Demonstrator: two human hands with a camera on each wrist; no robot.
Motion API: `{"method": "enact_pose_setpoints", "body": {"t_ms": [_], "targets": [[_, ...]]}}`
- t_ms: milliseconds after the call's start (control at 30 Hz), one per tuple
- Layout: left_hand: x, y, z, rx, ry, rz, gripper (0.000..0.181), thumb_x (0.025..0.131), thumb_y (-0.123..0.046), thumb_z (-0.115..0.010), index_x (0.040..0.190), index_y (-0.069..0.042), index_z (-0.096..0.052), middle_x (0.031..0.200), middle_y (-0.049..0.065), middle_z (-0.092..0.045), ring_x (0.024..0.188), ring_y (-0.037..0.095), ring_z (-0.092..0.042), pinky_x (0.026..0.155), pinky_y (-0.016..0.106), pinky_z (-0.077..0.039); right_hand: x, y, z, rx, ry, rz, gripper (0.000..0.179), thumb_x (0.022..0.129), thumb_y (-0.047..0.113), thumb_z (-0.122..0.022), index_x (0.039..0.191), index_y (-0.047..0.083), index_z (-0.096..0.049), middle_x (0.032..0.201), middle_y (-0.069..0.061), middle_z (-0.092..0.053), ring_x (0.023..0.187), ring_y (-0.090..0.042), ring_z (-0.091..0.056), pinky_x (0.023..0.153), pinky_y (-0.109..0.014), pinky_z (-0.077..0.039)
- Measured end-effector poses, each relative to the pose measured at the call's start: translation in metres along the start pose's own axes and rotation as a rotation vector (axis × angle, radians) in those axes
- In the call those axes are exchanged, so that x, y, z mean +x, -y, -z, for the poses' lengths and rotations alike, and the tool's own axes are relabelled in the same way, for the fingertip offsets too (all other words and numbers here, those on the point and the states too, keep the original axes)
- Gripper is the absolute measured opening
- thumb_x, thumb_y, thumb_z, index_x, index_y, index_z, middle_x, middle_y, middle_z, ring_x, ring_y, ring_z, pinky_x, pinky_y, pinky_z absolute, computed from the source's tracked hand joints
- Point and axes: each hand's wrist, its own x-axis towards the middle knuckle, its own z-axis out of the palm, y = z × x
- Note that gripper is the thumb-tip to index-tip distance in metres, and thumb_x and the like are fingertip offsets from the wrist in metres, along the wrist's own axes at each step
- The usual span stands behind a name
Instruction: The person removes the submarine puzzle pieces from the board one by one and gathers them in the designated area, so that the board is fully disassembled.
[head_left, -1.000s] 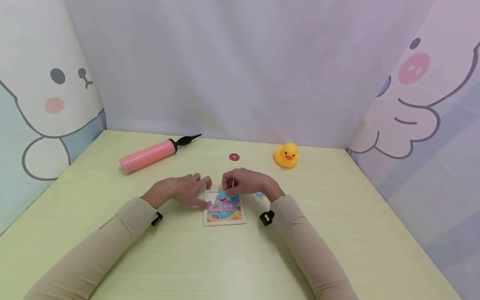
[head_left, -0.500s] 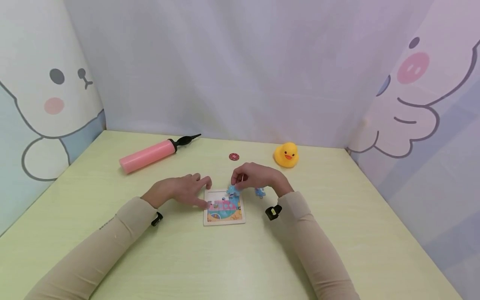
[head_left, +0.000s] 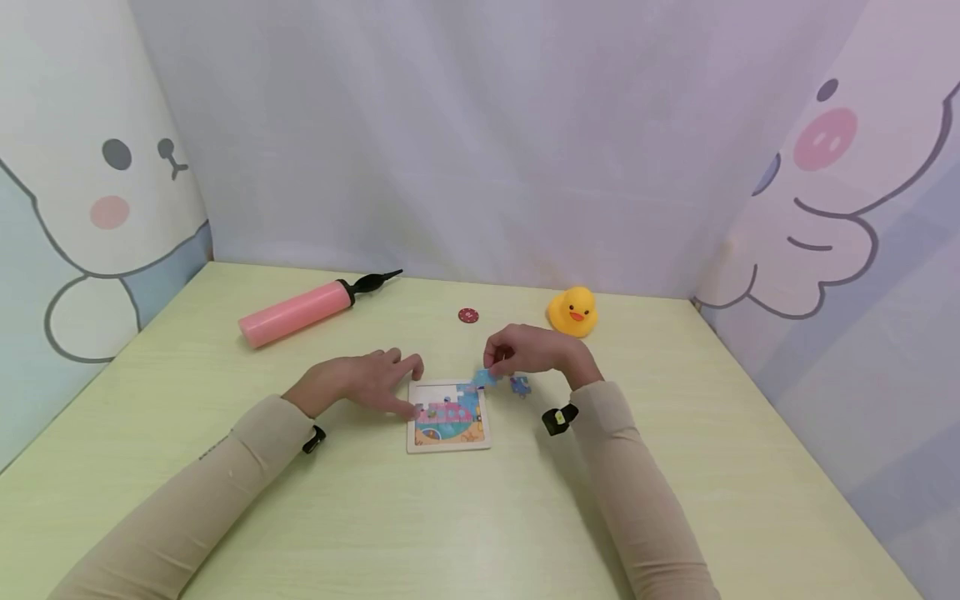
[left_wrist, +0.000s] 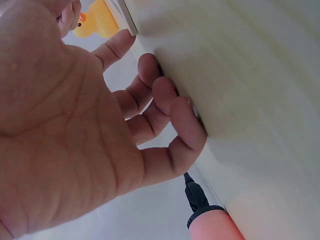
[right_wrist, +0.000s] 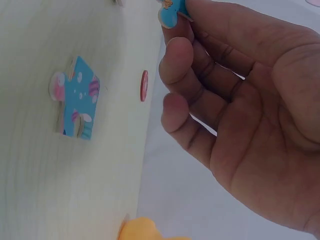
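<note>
In the head view a small framed jigsaw puzzle point(head_left: 448, 448) lies flat on the table, its lower part showing a pink and teal sea picture. A pale patch shows at its upper left. My left hand point(head_left: 371, 379) holds its thumb at the frame's left edge. Its other fingers bend down to the tabletop, as the left wrist view shows. Between thumb and fingertips my right hand point(head_left: 528, 348) pinches a blue puzzle piece point(head_left: 484, 377) over the frame's upper right corner. Another blue puzzle piece point(right_wrist: 82, 100) lies on the table just right of the frame.
Behind the hands a red poker chip point(head_left: 468, 316) lies flat. A yellow rubber duck point(head_left: 573, 312) sits at the back right. At the back left is a pink hand pump point(head_left: 300, 312) with a black nozzle. Curtains with cartoon animals enclose the table.
My right hand has lifted the blue piece from the puzzle's upper middle and carried it right to the upper right corner, turning it. The left hand stays in place.
</note>
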Motion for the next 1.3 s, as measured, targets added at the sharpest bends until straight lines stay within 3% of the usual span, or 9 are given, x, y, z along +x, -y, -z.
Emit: {"method": "enact_pose_setpoints", "body": {"t_ms": [233,533,933,1300], "targets": [[0.0,0.0,0.0,0.002,-0.004,0.0,0.056,0.089,-0.053,-0.07,0.125,-0.019,-0.044,0.105,0.008,-0.047,0.094,0.025,-0.049,0.079,0.041,-0.042,-0.008,-0.009,0.006,0.064,-0.004,-0.028,0.004,0.097,0.013,-0.068,0.096,0.01,-0.065,0.086,-0.004,-0.063,0.078,-0.02,-0.057,0.073,-0.031,-0.047],[0.0,0.0,0.001,0.008,-0.009,-0.012,0.056,0.089,-0.053,-0.069,0.125,-0.018,-0.044,0.104,0.008,-0.047,0.092,0.025,-0.049,0.078,0.041,-0.042,-0.019,-0.024,0.012,0.141,-0.016,-0.066,0.005,0.097,0.012,-0.067,0.096,0.007,-0.065,0.085,-0.007,-0.064,0.076,-0.02,-0.056,0.08,-0.049,-0.049],[0.001,-0.001,0.0,0.011,-0.002,-0.002,0.057,0.089,-0.054,-0.07,0.125,-0.019,-0.044,0.104,0.008,-0.048,0.094,0.025,-0.05,0.08,0.041,-0.043,-0.032,-0.043,0.016,0.163,0.009,-0.14,0.007,0.098,0.014,-0.065,0.096,0.008,-0.065,0.085,-0.01,-0.062,0.083,-0.039,-0.057,0.079,-0.045,-0.049],[0.0,0.001,0.0,0.003,-0.003,-0.006,0.057,0.088,-0.054,-0.07,0.125,-0.018,-0.045,0.103,0.008,-0.048,0.094,0.025,-0.05,0.078,0.041,-0.042,-0.04,-0.061,0.019,0.183,0.005,-0.153,0.007,0.097,0.013,-0.066,0.095,0.006,-0.065,0.08,-0.004,-0.06,0.076,-0.031,-0.054,0.073,-0.039,-0.047]]}}
